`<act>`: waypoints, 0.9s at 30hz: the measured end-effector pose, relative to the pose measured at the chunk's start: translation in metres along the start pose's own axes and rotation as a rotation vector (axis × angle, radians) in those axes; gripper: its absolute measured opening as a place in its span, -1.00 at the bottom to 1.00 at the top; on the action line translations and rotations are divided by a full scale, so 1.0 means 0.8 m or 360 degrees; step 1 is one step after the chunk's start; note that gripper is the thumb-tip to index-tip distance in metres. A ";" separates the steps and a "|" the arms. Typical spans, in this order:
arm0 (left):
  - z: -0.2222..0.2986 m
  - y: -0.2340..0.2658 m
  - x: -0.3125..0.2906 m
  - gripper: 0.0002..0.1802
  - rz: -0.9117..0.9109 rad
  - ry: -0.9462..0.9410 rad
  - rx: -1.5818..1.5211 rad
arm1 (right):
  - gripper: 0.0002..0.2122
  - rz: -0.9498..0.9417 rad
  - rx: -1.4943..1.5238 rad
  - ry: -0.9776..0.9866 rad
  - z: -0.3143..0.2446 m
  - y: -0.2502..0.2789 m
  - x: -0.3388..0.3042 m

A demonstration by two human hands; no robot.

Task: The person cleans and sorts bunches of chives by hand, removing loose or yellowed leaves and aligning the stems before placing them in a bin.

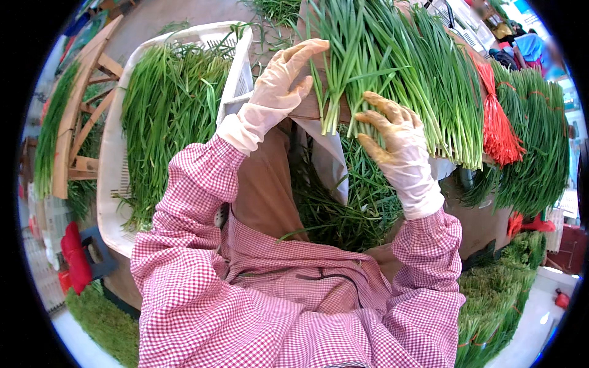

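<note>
A loose layer of garlic chives lies over the board in front of me, pale stem ends toward my body. My left hand, in a thin whitish glove, hovers at the left side of this layer, thumb and fingers apart, with nothing in it. My right hand, gloved alike with yellow-stained fingertips, is by the stem ends, fingers spread and slightly bent. Whether its fingertips touch the stems I cannot tell. To the right of the layer hangs a bunch of red ties.
At my left a white plastic crate holds more chives. Beyond it stands a wooden frame. Tied bundles hang over the right end. Loose leaf scraps lie between my knees, and more bundles lie at lower right.
</note>
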State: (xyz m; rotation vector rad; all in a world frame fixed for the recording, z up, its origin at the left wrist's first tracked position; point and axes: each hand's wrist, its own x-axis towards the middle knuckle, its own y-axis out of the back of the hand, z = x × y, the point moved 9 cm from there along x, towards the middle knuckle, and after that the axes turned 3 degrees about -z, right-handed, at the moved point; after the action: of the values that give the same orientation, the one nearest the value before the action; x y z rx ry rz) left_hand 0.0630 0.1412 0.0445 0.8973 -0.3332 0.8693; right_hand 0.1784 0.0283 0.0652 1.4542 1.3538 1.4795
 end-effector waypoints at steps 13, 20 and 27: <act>-0.005 -0.010 0.021 -0.42 0.0005 -0.0218 -0.0102 | -0.76 0.0107 -0.0054 0.0021 -0.005 0.037 0.059; -0.010 -0.033 0.046 -0.43 -0.0235 -0.0402 -0.0041 | -0.88 -0.0007 -0.0302 0.0038 0.011 0.001 0.080; -0.034 -0.031 0.006 -0.43 -0.0381 -0.0199 0.0227 | -0.90 0.0059 -0.0302 -0.0008 0.021 0.009 0.071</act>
State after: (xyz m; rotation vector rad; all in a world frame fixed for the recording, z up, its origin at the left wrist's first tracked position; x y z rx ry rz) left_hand 0.0827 0.1577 0.0175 1.1022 -0.2673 0.6227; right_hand 0.1867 0.0837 0.0860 1.3677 1.1544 1.5808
